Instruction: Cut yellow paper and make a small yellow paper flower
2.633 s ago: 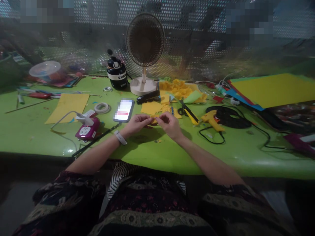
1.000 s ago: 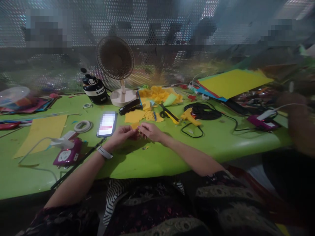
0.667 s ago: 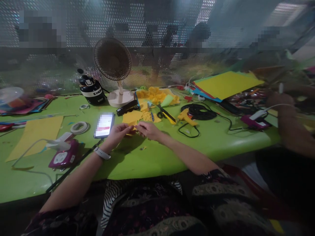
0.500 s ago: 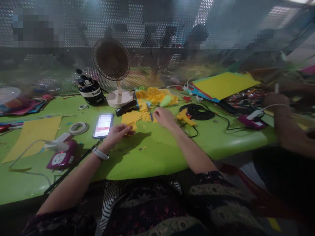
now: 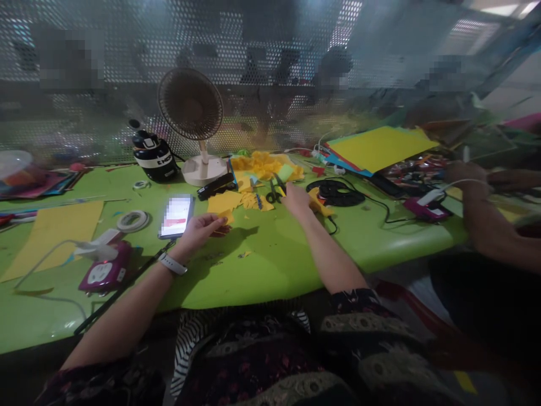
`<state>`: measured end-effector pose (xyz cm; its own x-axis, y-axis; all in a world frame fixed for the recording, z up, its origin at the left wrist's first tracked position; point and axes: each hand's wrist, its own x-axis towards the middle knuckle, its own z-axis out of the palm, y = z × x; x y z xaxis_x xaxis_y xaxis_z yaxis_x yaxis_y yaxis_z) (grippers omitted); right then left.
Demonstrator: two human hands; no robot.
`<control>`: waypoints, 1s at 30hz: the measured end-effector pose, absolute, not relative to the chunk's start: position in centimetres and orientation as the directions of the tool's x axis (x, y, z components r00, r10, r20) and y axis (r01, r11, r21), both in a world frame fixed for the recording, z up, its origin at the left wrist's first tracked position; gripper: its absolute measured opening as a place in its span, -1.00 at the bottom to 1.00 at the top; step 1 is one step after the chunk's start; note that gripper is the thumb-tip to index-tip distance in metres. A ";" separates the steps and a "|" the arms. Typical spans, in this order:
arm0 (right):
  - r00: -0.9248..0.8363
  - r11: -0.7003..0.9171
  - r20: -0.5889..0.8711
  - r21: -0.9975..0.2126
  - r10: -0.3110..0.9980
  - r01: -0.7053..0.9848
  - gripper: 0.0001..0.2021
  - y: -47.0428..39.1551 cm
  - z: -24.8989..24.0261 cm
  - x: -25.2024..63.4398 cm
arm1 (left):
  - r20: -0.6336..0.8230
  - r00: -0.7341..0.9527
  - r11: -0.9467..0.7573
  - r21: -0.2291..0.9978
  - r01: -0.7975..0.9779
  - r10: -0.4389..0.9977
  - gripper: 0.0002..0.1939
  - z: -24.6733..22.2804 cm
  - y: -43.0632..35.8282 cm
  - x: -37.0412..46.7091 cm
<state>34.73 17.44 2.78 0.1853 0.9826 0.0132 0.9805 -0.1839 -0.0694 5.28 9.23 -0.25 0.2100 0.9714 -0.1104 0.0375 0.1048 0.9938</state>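
My left hand (image 5: 210, 224) pinches a small folded piece of yellow paper (image 5: 227, 216) between thumb and fingers, just above the green table, right of a lit phone (image 5: 176, 216). My right hand (image 5: 297, 200) is curled at a narrow dark tool (image 5: 279, 183); its grip is partly hidden and the tool's kind is unclear. Beside its fingertips lie black-handled scissors (image 5: 271, 197). A yellow glue gun (image 5: 320, 205) sits partly behind the right hand. Yellow paper scraps (image 5: 225, 201) and fringed yellow pieces (image 5: 250, 199) lie between the two hands.
Behind are crumpled yellow paper (image 5: 265, 164), a desk fan (image 5: 191, 104) and a black bottle (image 5: 154, 158). Tape (image 5: 133, 221) and a purple power socket (image 5: 105, 268) lie left. A black cable coil (image 5: 338, 192) and coloured sheets (image 5: 380, 149) lie right, near another person's arm (image 5: 477, 208).
My right hand has moved right from the fringed yellow pieces, leaving the scissors and dark tool visible. My left hand still holds the yellow paper in about the same place.
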 end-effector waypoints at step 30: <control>0.218 -0.220 -0.033 -0.109 0.975 0.969 -0.48 18.4 2.0 34.6 | -0.094 0.232 0.102 0.994 -0.025 0.968 -0.64 -1.0 9.6 5.4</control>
<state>34.62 18.35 1.98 0.2179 0.9754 -0.0334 0.9693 -0.2203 -0.1094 5.40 9.62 -0.98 0.2324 0.9681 -0.0938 -0.0250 0.1023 0.9944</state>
